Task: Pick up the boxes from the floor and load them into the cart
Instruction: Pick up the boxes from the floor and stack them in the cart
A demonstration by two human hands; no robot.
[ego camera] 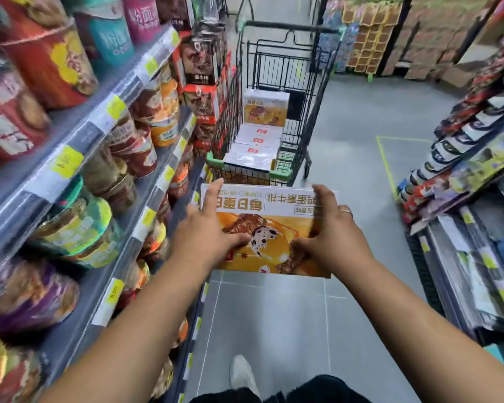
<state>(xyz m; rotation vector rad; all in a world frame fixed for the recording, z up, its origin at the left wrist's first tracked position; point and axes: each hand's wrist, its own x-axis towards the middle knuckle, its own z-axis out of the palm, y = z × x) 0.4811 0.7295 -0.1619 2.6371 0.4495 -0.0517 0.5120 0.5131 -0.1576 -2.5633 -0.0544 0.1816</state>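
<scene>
I hold a flat orange and white box (269,228) in the air with both hands, its printed face up. My left hand (208,228) grips its left side and my right hand (329,231) grips its right side. Just beyond the box stands a black wire cart (303,158) with green corner guards. Inside the cart lie several white boxes (255,146) side by side, and one orange box (266,107) stands upright behind them.
Shelves of round tubs and red cartons (93,158) line the left side, close to the cart. Racks of packets (472,175) stand on the right. Grey floor (274,321) runs between them, with yellow tape lines (386,164) to the right of the cart.
</scene>
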